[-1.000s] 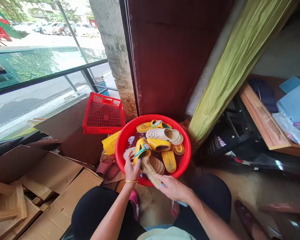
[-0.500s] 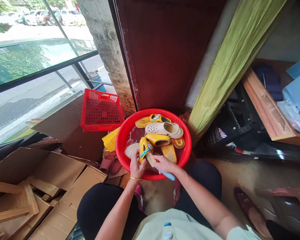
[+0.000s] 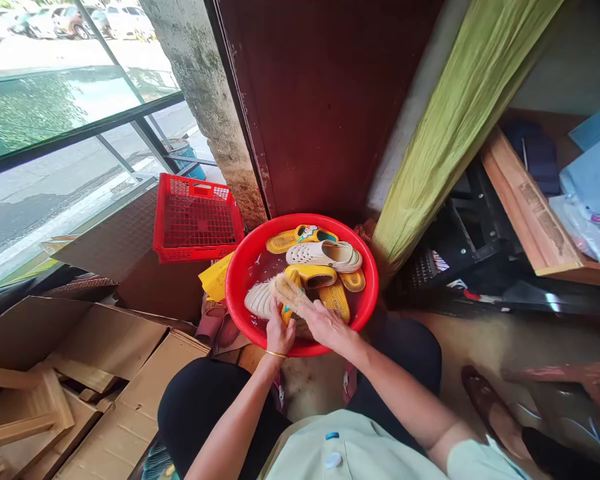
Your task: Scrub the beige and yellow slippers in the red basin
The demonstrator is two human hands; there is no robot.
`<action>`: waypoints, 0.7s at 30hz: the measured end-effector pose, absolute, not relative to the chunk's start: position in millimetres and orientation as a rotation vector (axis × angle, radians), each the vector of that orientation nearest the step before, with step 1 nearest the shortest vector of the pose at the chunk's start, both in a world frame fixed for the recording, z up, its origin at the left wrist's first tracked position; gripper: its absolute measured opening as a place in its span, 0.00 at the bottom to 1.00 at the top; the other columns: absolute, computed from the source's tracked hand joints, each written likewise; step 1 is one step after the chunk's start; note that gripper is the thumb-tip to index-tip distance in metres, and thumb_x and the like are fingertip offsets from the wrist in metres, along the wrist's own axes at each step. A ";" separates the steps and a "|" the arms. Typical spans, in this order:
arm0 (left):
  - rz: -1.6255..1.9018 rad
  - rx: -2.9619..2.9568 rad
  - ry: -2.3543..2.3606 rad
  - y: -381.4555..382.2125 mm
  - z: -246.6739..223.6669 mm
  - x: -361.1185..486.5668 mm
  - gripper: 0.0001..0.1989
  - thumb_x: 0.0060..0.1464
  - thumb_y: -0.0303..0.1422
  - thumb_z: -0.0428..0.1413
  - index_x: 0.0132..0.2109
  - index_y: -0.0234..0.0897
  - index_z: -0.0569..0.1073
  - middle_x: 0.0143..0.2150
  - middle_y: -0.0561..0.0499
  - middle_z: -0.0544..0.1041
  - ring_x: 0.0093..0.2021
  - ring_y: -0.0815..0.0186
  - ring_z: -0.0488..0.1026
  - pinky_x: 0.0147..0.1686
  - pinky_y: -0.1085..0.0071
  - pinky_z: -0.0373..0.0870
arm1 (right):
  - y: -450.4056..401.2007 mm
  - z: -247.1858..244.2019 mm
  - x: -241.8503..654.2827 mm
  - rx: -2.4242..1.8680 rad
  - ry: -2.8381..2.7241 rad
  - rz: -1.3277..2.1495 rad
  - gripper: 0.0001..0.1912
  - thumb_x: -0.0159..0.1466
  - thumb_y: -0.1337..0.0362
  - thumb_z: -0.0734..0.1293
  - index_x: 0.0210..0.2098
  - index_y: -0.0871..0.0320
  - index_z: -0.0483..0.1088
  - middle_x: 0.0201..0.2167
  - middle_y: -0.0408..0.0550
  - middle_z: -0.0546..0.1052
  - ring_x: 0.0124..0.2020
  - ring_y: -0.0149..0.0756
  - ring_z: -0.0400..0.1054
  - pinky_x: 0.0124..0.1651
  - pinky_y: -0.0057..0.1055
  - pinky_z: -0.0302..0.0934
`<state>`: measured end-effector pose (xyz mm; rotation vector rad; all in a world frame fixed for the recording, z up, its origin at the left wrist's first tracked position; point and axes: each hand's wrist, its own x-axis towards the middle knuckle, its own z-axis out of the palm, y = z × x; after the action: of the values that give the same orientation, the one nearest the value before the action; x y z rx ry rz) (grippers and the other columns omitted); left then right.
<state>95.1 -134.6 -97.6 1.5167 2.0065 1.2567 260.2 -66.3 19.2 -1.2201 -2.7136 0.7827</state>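
Note:
A red basin (image 3: 235, 303) holds dark water and several shoes. Near its front left, my left hand (image 3: 280, 331) is closed on a yellow slipper (image 3: 289, 313), partly hidden by a brush. My right hand (image 3: 327, 327) grips the brush (image 3: 289, 291), whose pale bristles lie across the slipper's upper part. Left of it rests a cream ribbed shoe (image 3: 259, 300). Behind are a yellow clog (image 3: 313, 275), a cream clog with holes (image 3: 320, 255) and a yellow slipper with a decorated strap (image 3: 283, 241). Another yellow sole (image 3: 336, 300) is right of my hands.
A red crate (image 3: 197, 223) stands behind left of the basin, with a yellow piece (image 3: 215, 277) beside the rim. Cardboard and wood pieces (image 3: 135, 400) lie left. A green curtain (image 3: 420, 153) and wooden table (image 3: 535, 213) are right. Another person's shoe (image 3: 483, 400) shows lower right.
The brush has moved up and left over the yellow slipper, covering much of its strap; its blue handle is no longer visible. The whole view has shifted slightly.

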 end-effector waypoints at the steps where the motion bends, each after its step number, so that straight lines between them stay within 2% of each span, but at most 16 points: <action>1: 1.224 1.513 2.014 -134.9 -97.3 95.2 0.47 0.54 0.29 0.52 0.76 0.31 0.40 0.66 0.32 0.70 0.61 0.49 0.74 0.57 0.52 0.73 | -60.7 16.6 246.2 -1.276 -2.755 0.695 0.29 0.71 0.68 0.57 0.71 0.51 0.61 0.52 0.59 0.77 0.42 0.44 0.76 0.47 0.38 0.68; 3: 1.177 1.530 2.011 -134.8 -95.7 93.5 0.48 0.53 0.28 0.51 0.76 0.31 0.39 0.68 0.33 0.68 0.62 0.49 0.74 0.58 0.52 0.73 | -44.1 14.4 226.3 -1.363 -2.752 0.606 0.30 0.72 0.69 0.54 0.72 0.56 0.59 0.52 0.63 0.76 0.45 0.47 0.75 0.46 0.39 0.68; 6: 1.186 1.551 1.993 -133.9 -94.8 90.1 0.48 0.53 0.28 0.52 0.76 0.32 0.38 0.68 0.34 0.68 0.64 0.50 0.72 0.60 0.53 0.71 | -23.4 17.1 221.3 -1.348 -2.755 0.587 0.28 0.72 0.69 0.54 0.69 0.59 0.62 0.51 0.63 0.77 0.50 0.47 0.73 0.51 0.38 0.66; 10: 1.232 1.484 2.028 -133.4 -100.4 87.9 0.48 0.54 0.32 0.53 0.76 0.29 0.40 0.66 0.32 0.71 0.64 0.48 0.71 0.59 0.51 0.71 | -42.8 18.9 245.0 -1.133 -2.878 0.593 0.25 0.72 0.67 0.56 0.66 0.53 0.67 0.49 0.57 0.78 0.46 0.44 0.74 0.50 0.36 0.66; 13: 1.217 1.389 2.045 -133.0 -102.9 87.9 0.47 0.54 0.34 0.53 0.75 0.26 0.43 0.63 0.30 0.73 0.60 0.45 0.75 0.56 0.48 0.73 | -63.3 13.5 257.6 -1.124 -2.912 0.602 0.30 0.70 0.68 0.56 0.70 0.48 0.62 0.50 0.58 0.78 0.42 0.45 0.75 0.46 0.37 0.67; 15: 1.257 1.367 2.003 -132.8 -100.6 87.2 0.45 0.53 0.35 0.54 0.75 0.29 0.48 0.64 0.32 0.72 0.61 0.46 0.74 0.57 0.48 0.72 | -56.0 8.3 257.3 -1.232 -2.834 0.645 0.31 0.69 0.70 0.56 0.71 0.50 0.61 0.53 0.61 0.77 0.42 0.47 0.76 0.47 0.40 0.67; 18: 1.389 1.350 1.895 -132.5 -92.8 80.9 0.39 0.53 0.37 0.56 0.70 0.33 0.59 0.65 0.36 0.72 0.64 0.47 0.71 0.62 0.50 0.68 | -18.4 1.3 251.7 -1.348 -2.685 0.712 0.27 0.69 0.72 0.57 0.66 0.60 0.68 0.51 0.65 0.79 0.48 0.50 0.75 0.53 0.42 0.66; 21: 1.587 1.146 1.823 -130.5 -86.1 65.5 0.32 0.53 0.40 0.58 0.64 0.36 0.68 0.62 0.39 0.74 0.63 0.49 0.71 0.64 0.52 0.66 | 12.8 -7.2 256.6 -1.310 -2.569 0.770 0.23 0.69 0.70 0.59 0.61 0.58 0.72 0.54 0.59 0.79 0.56 0.46 0.73 0.58 0.39 0.64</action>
<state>65.5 -130.5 -86.1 1.1458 1.8226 1.5874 256.6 12.8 -7.2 -1.3098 -2.5688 0.7696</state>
